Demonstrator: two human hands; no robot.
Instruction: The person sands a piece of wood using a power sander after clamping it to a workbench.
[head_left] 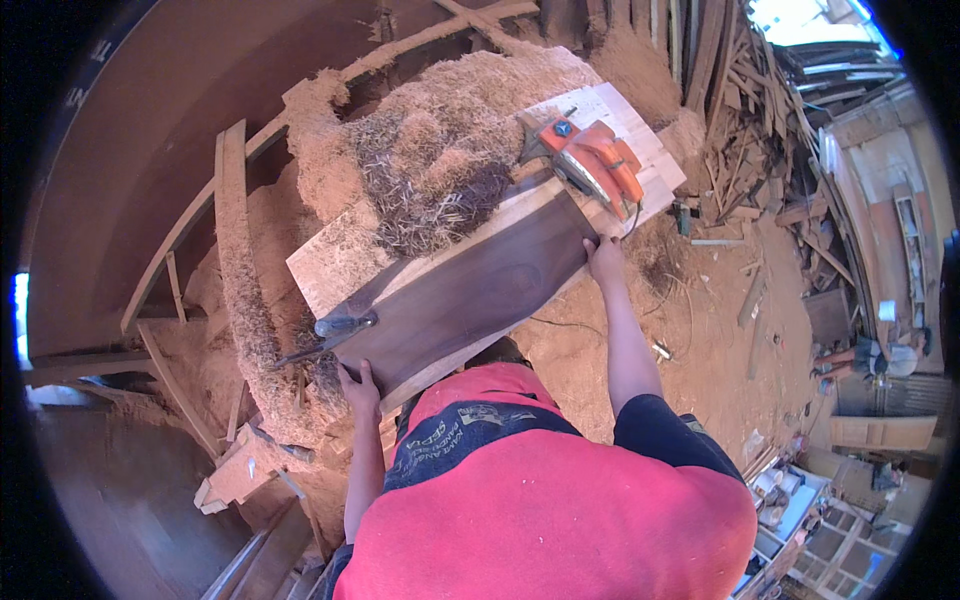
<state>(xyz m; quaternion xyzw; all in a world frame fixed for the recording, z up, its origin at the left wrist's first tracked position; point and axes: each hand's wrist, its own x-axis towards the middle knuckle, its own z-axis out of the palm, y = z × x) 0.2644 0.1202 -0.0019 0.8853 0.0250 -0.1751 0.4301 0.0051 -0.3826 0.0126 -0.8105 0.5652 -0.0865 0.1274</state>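
A dark brown wooden board (470,285) lies on a pale wooden bench top (335,260). My left hand (358,388) grips the board's near left end. At its far right end my right hand (604,258) holds the edge. An orange electric hand planer (590,160) sits just beyond the board on the bench, close to my right hand. A dark metal tool (335,330) rests on the board's left part, above my left hand.
A heap of wood shavings and sawdust (440,150) covers the bench's far side. Curved wooden frames (230,200) stand to the left. Scrap planks (745,130) are piled at the upper right. The earthen floor (720,340) is strewn with offcuts.
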